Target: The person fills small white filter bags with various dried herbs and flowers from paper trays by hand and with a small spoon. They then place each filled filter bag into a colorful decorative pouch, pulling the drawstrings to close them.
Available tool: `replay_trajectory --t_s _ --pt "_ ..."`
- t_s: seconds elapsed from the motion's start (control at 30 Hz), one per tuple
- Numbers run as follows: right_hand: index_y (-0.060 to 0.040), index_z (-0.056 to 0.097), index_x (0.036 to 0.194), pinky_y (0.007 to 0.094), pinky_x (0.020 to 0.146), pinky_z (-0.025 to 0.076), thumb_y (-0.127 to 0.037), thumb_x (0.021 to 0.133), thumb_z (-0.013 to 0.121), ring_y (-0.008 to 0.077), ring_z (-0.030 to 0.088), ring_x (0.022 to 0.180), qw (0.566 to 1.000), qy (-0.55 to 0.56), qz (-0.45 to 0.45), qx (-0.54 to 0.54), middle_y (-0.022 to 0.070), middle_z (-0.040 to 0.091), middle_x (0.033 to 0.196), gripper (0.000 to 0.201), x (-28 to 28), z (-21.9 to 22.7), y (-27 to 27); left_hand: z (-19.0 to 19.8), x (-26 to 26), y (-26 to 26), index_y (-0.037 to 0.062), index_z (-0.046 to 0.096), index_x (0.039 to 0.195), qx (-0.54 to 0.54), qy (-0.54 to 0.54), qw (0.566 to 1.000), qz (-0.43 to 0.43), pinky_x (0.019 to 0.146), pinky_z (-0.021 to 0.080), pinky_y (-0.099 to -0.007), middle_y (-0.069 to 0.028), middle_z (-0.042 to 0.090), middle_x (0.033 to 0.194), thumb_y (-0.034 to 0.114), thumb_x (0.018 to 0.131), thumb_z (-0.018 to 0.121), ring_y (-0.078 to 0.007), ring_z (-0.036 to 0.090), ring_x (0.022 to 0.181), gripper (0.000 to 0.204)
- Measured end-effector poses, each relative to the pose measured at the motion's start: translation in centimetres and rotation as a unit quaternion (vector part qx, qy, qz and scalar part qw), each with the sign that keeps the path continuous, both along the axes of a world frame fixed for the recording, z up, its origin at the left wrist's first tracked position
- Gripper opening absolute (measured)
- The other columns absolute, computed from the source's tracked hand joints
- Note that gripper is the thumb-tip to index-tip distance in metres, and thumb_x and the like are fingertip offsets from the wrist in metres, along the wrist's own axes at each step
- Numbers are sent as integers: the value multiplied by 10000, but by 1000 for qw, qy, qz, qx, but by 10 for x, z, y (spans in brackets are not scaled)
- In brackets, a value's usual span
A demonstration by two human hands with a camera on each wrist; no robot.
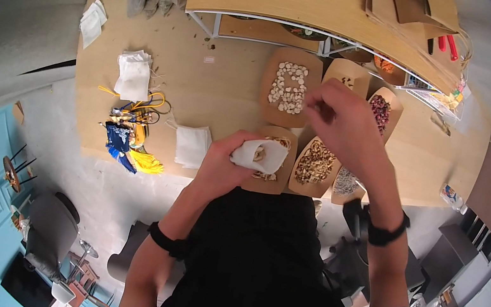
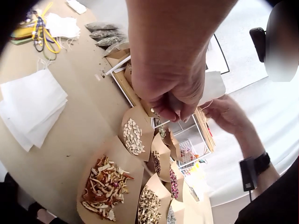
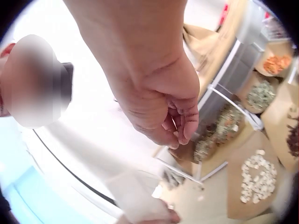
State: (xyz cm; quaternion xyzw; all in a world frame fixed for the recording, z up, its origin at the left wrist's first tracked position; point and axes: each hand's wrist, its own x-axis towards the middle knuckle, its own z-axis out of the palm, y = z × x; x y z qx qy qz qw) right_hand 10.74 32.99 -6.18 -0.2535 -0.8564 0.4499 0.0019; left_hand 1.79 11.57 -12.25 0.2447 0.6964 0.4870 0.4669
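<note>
My left hand [image 1: 223, 161] grips a small white cloth pouch [image 1: 269, 165], its mouth facing up and a pale piece showing inside. It is above a paper tray [image 1: 263, 186] of dried peel strips [image 2: 105, 186]. My right hand [image 1: 344, 119] is raised beside a tray [image 1: 264, 106] of white dried slices [image 1: 288, 87]. Thumb and fingertips of this hand meet in the right wrist view, with nothing showing between them. Below the right hand are trays of brown chopped pieces [image 1: 314, 164] and dried rosebuds [image 1: 379, 110].
Stacked white pouches [image 1: 192, 146] lie left of the left hand, with tassels and cords [image 1: 131, 135] farther left. A wooden shelf [image 1: 307, 9] on a white frame spans the back. Another person [image 2: 231, 114] is across the table. A bottle [image 1: 453, 198] lies at the right edge.
</note>
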Motion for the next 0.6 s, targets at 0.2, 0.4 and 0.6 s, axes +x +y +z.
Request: replay_trajectory --t_s 0.2,0.4,0.6 --pt "-22 604 902 343 658 508 8 805 672 261 609 731 983 44 144 101 84 577 863 122 9 82 -32 9 6 24 41 644 1111 58 -16 998 -13 801 529 -285 -67 697 985 -14 721 765 -139 657 921 411" --pt "-29 628 951 353 662 511 -3 812 673 290 615 755 983 89 127 97 98 592 880 149 16 77 -35 10 8 24 48 647 1115 99 -22 995 -17 822 532 -300 -61 690 1022 -58 696 748 -162 663 939 445" --pt "8 622 1004 410 747 533 -80 830 657 340 655 815 986 -57 52 145 133 624 961 198 19 -71 9 24 11 -15 16 651 1064 146 39 989 -3 812 515 -264 -61 687 1020 -53 786 708 -128 645 927 292"
